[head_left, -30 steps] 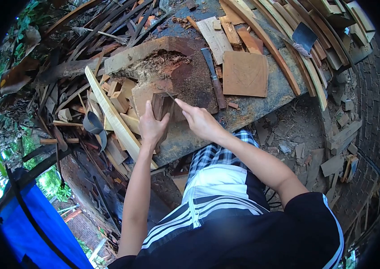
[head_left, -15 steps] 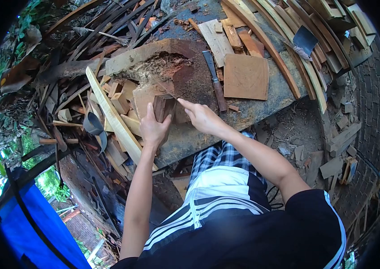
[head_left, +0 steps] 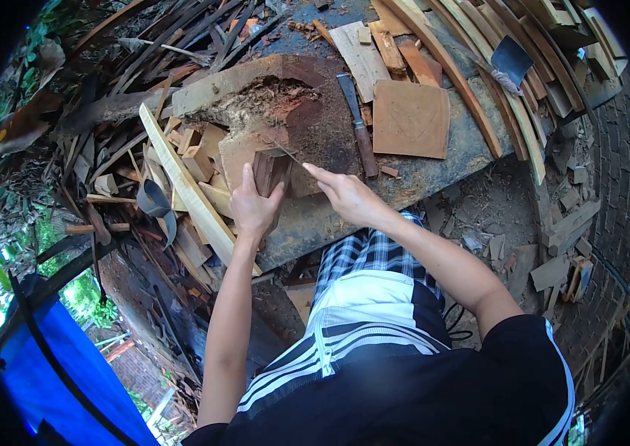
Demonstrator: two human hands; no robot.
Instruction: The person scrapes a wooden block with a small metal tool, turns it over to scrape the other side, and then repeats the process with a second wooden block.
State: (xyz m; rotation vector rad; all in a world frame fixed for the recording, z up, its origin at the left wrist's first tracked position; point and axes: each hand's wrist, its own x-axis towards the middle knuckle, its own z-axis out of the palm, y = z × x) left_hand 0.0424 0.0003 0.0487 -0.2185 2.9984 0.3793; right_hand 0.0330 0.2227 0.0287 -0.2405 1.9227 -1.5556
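My left hand (head_left: 253, 210) is wrapped round a dark brown wooden block (head_left: 273, 168), steadying it against the large cut log slab (head_left: 326, 145). Closed fingers of my right hand (head_left: 346, 195) grip the near end of a thin, narrow tool (head_left: 285, 151), perhaps a file or a slim blade; its handle is hidden in the hand. The tool lies across the block's far end. To the right, a long tool with a flat metal blade and wooden handle (head_left: 364, 149) rests beside a square brown board (head_left: 411, 120).
A pale wooden strip (head_left: 181, 182) leans over a heap of offcuts (head_left: 199, 162) at left, near a grey curved strip (head_left: 154, 204). Long curved planks (head_left: 445, 70) lie at the right. A blue sheet (head_left: 77, 372) hangs at lower left.
My right hand has shifted slightly right, drawing the thin tool across the block's end. My left hand keeps its hold on the block. The whole view has moved a little.
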